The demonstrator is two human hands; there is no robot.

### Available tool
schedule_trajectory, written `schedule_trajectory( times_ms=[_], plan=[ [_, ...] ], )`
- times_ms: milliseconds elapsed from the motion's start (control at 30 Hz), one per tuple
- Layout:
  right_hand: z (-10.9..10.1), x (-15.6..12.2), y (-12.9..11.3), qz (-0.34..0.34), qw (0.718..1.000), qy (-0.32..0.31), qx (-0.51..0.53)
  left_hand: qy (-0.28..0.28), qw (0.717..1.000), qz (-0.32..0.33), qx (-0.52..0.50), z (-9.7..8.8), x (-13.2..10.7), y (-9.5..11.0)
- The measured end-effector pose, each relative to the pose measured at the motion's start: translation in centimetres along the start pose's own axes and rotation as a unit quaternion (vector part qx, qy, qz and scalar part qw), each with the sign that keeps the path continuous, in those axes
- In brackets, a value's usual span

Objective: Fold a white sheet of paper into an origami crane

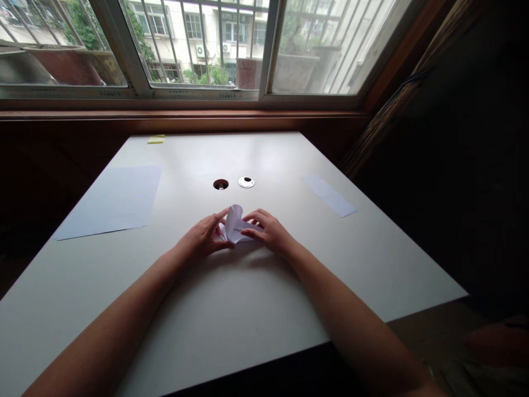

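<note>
A folded sheet of white paper (233,223) is between my two hands, just over the middle of the white table. One flap of it curls upward while other parts spread low to either side. My left hand (208,232) grips its left side, thumb low in front and fingers behind. From the right, my right hand (266,229) pinches the paper's right part, with the thumb in front and the fingers curved over it. Parts of the paper are hidden behind the fingers of both hands.
On the white table (248,320) lie flat white sheets (115,198) at left, a narrow paper strip (330,196) at right and a yellow sticky pad (156,139) at the far edge. Beyond my hands are a round cable hole (220,184) and its metal cover (247,182). A window (198,49) stands behind.
</note>
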State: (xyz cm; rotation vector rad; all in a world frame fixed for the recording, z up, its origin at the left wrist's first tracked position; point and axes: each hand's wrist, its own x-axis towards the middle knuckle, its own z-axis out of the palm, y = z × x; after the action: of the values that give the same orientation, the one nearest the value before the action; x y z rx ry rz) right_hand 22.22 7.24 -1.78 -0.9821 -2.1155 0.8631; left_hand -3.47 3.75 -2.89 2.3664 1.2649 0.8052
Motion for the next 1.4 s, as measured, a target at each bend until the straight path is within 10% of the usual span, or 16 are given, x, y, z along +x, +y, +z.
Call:
schedule_trajectory(
  times_ms=[967, 1400],
  plan=[
    [0.3, -0.1, 0.8, -0.02, 0.999, -0.015, -0.021, -0.111, 0.969, -0.137, 0.175, -3.7, 3.1, 5.8],
    [0.2, -0.1, 0.5, 0.014, 1.0, -0.014, -0.025, 0.011, 0.965, -0.263, 0.009, -4.8, 3.2, 4.4]
  ],
)
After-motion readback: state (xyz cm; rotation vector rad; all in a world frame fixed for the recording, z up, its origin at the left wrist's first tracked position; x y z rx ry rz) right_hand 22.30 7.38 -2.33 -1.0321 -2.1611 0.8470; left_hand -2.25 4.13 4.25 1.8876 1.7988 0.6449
